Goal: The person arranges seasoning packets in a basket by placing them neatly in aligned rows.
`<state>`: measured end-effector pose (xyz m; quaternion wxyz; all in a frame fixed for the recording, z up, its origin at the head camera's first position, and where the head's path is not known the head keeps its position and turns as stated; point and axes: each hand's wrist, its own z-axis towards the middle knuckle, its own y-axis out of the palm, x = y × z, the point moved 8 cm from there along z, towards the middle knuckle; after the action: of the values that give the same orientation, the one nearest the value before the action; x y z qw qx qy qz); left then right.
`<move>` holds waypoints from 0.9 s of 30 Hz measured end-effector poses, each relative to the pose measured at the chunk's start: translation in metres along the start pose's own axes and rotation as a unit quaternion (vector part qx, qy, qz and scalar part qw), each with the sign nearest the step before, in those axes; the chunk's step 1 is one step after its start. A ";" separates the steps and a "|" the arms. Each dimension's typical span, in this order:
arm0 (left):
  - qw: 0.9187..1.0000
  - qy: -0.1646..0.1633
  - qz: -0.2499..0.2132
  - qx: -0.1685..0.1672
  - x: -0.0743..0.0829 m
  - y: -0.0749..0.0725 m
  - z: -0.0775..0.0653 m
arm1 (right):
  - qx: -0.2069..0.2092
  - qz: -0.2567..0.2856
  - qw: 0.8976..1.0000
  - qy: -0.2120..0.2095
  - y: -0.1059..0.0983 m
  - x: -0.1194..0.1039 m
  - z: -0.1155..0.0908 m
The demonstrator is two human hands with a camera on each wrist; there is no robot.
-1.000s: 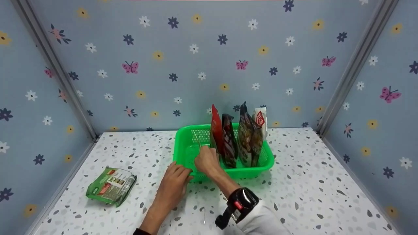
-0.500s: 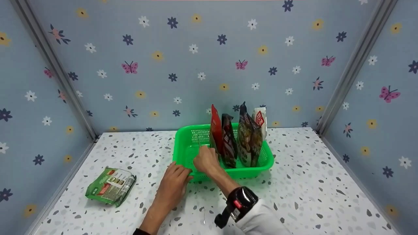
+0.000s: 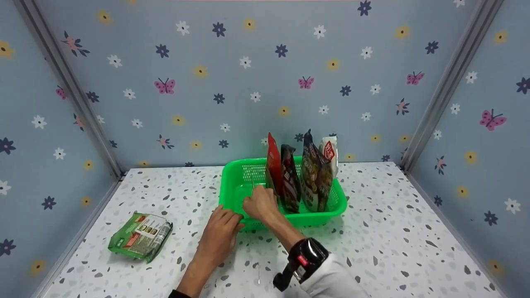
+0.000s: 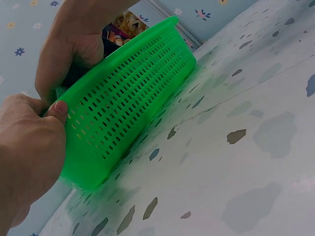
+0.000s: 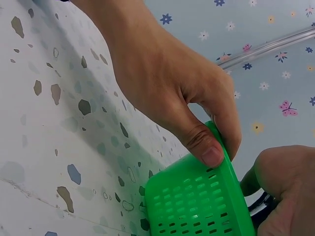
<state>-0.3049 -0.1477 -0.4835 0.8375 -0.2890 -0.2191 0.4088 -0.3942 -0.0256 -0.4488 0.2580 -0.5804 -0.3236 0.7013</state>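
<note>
A green plastic basket (image 3: 234,198) with perforated sides sits at the back of the speckled table. At its near left corner, my left hand (image 3: 221,229) grips the rim, thumb outside, as both wrist views show. My right hand (image 3: 263,203) reaches over the near side into the basket's left part, its fingers curled. A dark, glossy, thin item (image 5: 262,205) shows at the right hand's fingers in the right wrist view; most of it is hidden, its kind unclear. To the right of that hand stand a red packet (image 3: 274,165) and a dark packet (image 3: 290,178), upright.
Farther right in the basket stand a black-and-brown food pouch (image 3: 314,174) and a white packet (image 3: 330,151) with a red label. On the table's left lies a green food packet (image 3: 140,236). Patterned walls (image 3: 265,82) enclose the back and both sides.
Both hands stay almost in place; the right hand has shifted very slightly left. The basket and packets look unchanged.
</note>
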 end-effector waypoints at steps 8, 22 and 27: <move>1.000 -0.002 0.005 -0.003 0.000 0.000 0.000 | -0.002 -0.016 1.000 -0.017 0.000 -0.006 -0.007; 1.000 -0.017 -0.010 -0.002 0.000 0.000 0.001 | 0.045 -0.040 0.996 -0.067 -0.010 -0.009 -0.017; 1.000 -0.021 -0.010 -0.010 0.000 0.001 0.001 | 0.043 -0.042 0.996 -0.072 -0.013 -0.009 -0.021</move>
<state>-0.3061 -0.1474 -0.4836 0.8337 -0.2869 -0.2435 0.4041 -0.3720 -0.0209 -0.4356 0.2879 -0.5024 -0.3348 0.7434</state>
